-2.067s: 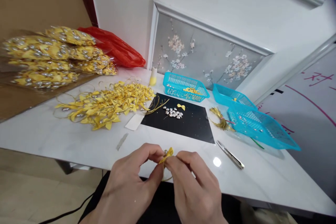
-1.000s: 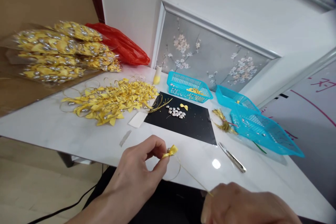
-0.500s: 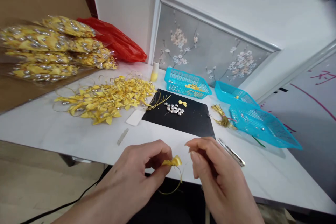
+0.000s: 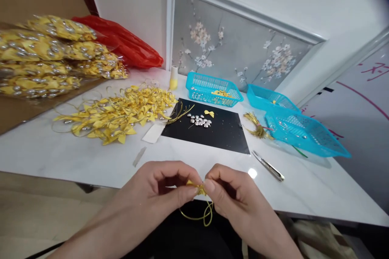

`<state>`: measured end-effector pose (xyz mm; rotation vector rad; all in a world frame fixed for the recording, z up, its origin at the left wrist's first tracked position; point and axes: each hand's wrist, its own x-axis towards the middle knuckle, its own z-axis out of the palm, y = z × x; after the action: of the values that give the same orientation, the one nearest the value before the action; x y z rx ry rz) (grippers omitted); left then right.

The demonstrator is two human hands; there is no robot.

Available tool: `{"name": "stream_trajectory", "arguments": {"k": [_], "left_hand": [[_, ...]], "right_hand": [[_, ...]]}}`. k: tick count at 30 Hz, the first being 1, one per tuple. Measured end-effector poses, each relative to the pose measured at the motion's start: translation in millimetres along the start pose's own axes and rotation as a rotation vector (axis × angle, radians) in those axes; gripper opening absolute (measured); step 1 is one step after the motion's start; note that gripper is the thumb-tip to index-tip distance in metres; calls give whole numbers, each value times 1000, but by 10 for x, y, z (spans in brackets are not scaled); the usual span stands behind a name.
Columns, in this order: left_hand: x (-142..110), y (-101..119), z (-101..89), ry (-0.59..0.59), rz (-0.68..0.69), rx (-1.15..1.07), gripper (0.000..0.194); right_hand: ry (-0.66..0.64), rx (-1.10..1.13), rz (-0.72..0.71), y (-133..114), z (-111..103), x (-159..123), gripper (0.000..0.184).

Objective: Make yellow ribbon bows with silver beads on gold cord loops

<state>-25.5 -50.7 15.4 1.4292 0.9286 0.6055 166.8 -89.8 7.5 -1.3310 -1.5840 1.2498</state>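
Note:
Between my two hands, over the table's front edge, is a small yellow ribbon bow (image 4: 201,189), mostly covered by fingers. My left hand (image 4: 170,188) pinches its left side between thumb and forefinger. From the right, the thumb and forefinger of my right hand (image 4: 232,192) close on its other side, fingertips nearly touching the left ones. A thin gold-green cord (image 4: 207,215) hangs in a loop below the bow. Ahead on a black mat (image 4: 219,139) lie several silver heart-shaped beads (image 4: 199,121) and another yellow bow (image 4: 209,113).
A heap of yellow bow pieces (image 4: 121,111) covers the left of the table. Bagged ones (image 4: 39,48) lie beyond, beside a red bag (image 4: 121,42). Blue baskets (image 4: 194,79) stand at the back and right. Snips (image 4: 269,166) and a cord bundle (image 4: 258,127) lie right.
My right hand has moved left and taken hold of the bow's side with the cord, which now hangs in a tighter loop. The camera view has shifted slightly.

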Motion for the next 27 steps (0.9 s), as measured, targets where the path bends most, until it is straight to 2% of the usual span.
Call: {"name": "stream_trajectory", "arguments": {"k": [4,10,13,17,23,27], "left_hand": [[16,-32,-12,16,-80,-69,11],[34,-57,-4,26,-110,-90,10],[34,-41,3,2,-92,-38,15],[36,5,42,30,-22,27,16],[-19,-61,120,137,-9,60,8],[-71,-133,130,257,-5,134,18]], "right_hand": [[-43,46,33,-7,-32,0,33],[-49,51,34,-58,-66,-14,35],[-53,32,33,-74,-77,-17,32],[-46,-47,-6,-52,-79,-12,22],[-30,-24,-13,-19,-69,-23,16],[-51,33,27,-45,-69,-25,14]]}}
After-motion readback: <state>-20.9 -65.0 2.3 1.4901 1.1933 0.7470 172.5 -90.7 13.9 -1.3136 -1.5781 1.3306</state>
